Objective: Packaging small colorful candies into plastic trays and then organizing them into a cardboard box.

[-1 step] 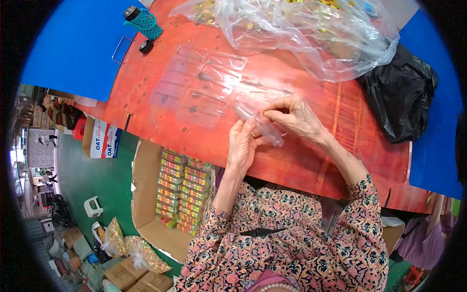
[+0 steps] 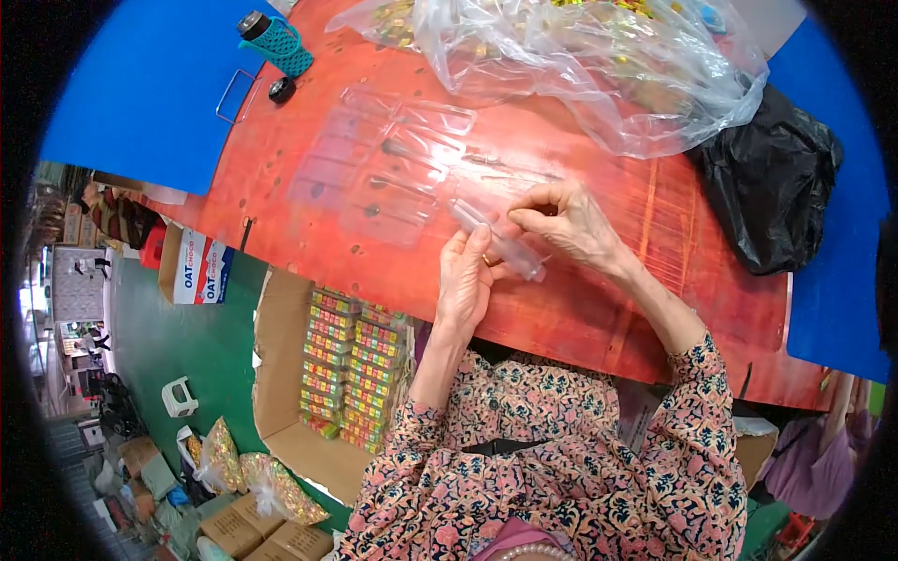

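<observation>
My left hand (image 2: 465,280) grips a clear plastic box (image 2: 505,245), thumb on top and fingers underneath. The box lies slantwise over the red tabletop, close to its near edge. Just right of the box, my right hand (image 2: 571,224) is closed in a pinch, its thumb and forefinger together beside the upper edge. Whatever those fingertips hold is too small to make out. Beyond my hands, several flat clear plastic pieces (image 2: 398,159) are spread on the red table (image 2: 599,323), partly overlapping and shiny with glare.
A big clear bag (image 2: 599,84) of small shiny wrapped pieces covers the far side. A black plastic bag (image 2: 772,178) sits at right, a teal-sleeved bottle (image 2: 276,42) far left. Below stands a carton (image 2: 281,402) of packed colourful boxes. Another person's purple sleeve (image 2: 818,467) shows at right.
</observation>
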The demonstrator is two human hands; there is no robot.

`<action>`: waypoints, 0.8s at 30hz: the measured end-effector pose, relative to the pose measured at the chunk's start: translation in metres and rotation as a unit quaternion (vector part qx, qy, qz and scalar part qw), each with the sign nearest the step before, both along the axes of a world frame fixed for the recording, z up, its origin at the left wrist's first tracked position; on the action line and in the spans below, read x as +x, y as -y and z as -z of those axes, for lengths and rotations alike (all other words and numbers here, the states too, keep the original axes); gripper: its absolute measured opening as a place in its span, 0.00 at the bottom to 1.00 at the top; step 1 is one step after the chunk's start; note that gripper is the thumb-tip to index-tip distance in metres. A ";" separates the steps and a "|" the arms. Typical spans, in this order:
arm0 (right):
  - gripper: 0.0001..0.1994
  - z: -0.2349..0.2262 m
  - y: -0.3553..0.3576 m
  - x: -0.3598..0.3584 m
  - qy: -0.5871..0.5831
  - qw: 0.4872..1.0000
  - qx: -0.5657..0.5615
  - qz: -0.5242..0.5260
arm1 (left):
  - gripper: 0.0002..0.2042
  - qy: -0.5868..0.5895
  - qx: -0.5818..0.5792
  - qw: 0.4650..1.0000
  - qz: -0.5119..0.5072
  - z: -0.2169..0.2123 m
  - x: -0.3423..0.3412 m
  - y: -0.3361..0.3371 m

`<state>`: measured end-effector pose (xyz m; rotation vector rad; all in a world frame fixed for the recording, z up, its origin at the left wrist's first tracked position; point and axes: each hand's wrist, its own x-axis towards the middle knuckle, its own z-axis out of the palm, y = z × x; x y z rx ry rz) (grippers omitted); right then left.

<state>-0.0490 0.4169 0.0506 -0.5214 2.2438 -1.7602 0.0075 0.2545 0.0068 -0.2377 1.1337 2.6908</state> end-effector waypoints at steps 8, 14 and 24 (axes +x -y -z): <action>0.05 -0.007 -0.005 -0.010 -0.063 0.996 0.020 0.068 | 0.22 0.011 -0.032 0.999 -0.032 -0.014 0.002 -0.006; 0.05 0.000 -0.002 0.008 0.044 0.996 -0.068 -0.043 | 0.24 0.009 -0.030 0.998 -0.059 -0.013 -0.002 -0.012; 0.09 0.013 -0.021 0.005 0.263 0.946 -0.144 -0.121 | 0.23 -0.002 -0.076 0.997 -0.008 -0.005 0.003 -0.009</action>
